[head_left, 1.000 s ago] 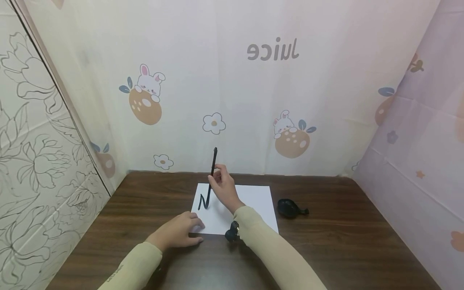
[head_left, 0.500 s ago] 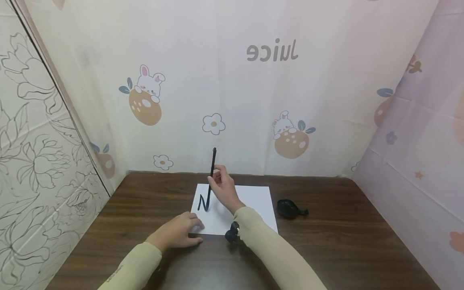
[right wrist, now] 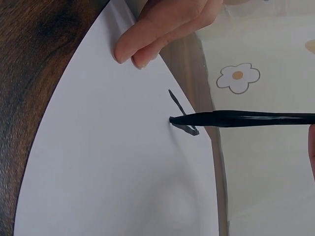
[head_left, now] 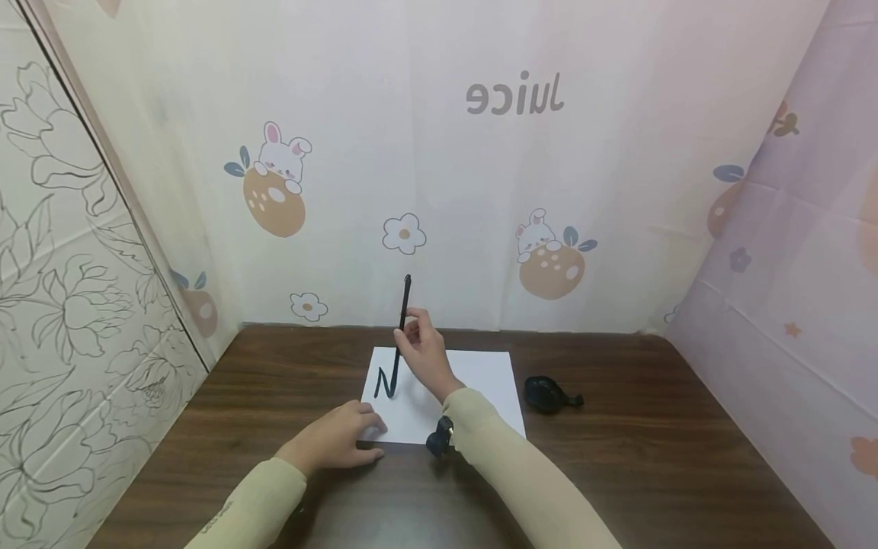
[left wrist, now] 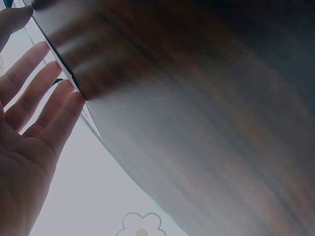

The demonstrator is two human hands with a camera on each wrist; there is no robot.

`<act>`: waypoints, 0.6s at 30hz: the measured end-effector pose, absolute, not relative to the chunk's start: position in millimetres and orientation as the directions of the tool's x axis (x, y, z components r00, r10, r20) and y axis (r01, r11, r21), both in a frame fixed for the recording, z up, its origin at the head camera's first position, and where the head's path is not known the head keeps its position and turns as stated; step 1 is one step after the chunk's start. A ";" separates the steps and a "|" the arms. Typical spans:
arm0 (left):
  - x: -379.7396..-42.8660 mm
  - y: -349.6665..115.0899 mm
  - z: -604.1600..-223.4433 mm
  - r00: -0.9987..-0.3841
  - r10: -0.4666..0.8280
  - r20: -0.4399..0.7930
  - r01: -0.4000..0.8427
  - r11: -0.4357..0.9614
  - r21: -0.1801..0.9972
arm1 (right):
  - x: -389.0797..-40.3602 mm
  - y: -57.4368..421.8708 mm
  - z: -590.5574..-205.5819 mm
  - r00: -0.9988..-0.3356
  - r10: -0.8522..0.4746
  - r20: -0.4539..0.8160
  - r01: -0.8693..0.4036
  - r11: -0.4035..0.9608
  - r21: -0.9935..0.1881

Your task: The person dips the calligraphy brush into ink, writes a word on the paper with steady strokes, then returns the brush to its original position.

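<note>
My right hand (head_left: 424, 354) pinches a slim black calligraphy brush (head_left: 404, 313) between thumb and fingers, holding it nearly upright. In the right wrist view, the dark tip of the brush (right wrist: 216, 118) meets the white sheet of paper (right wrist: 98, 147) at an inked stroke. Thick black lines shaped like an N (head_left: 384, 383) mark the left part of the sheet. My left hand (head_left: 343, 436) lies at the paper's near-left corner, fingers spread and fingertips on the sheet, thumb on the table. The left wrist view shows these fingers (left wrist: 39, 93) straight and apart.
A glossy black rounded object with a narrow neck (head_left: 546, 395) lies on the brown wooden table (head_left: 638, 450), right of the paper. Behind the table hangs a printed curtain (head_left: 453, 175). A small black device (head_left: 440, 438) sits at my right wrist.
The brush has dipped slightly toward me, then risen a little with my right hand. The second downstroke of the N looks slightly longer than a second ago. My left hand stays put.
</note>
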State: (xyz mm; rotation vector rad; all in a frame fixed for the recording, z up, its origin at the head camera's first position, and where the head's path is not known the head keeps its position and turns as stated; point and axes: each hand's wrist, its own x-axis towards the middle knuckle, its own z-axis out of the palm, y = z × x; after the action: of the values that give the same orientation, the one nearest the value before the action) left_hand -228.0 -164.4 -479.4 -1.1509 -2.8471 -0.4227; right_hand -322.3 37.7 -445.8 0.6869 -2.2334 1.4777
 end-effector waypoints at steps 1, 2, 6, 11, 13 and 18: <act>-228.2 -164.3 -479.2 -0.724 0.676 0.139 0.687 0.687 0.236 | -322.3 37.6 -445.7 -0.809 -0.189 0.556 -0.586 0.329 -0.741; -228.2 -164.4 -478.9 -0.725 0.675 0.138 0.685 0.688 0.238 | -322.3 37.5 -445.6 -0.809 -0.187 0.558 -0.587 0.327 -0.741; -228.2 -164.4 -477.7 -0.727 0.673 0.133 0.683 0.690 0.240 | -322.2 37.6 -445.1 -0.801 -0.180 0.571 -0.597 0.314 -0.738; -227.4 -164.0 -476.9 -0.724 0.675 0.137 0.686 0.687 0.239 | -321.7 37.9 -444.9 -0.796 -0.179 0.578 -0.604 0.305 -0.737; -227.3 -163.8 -476.9 -0.720 0.678 0.145 0.691 0.682 0.240 | -321.6 38.1 -445.0 -0.799 -0.181 0.573 -0.600 0.305 -0.740; -226.7 -163.5 -476.9 -0.716 0.681 0.153 0.695 0.677 0.241 | -321.6 38.5 -446.5 -0.803 -0.190 0.565 -0.595 0.309 -0.742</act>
State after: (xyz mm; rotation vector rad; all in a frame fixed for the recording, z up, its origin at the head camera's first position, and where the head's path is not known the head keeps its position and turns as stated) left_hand -226.7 -163.5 -476.9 -1.1625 -2.8308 -0.4388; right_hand -321.6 38.5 -446.5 0.7013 -2.2088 1.4952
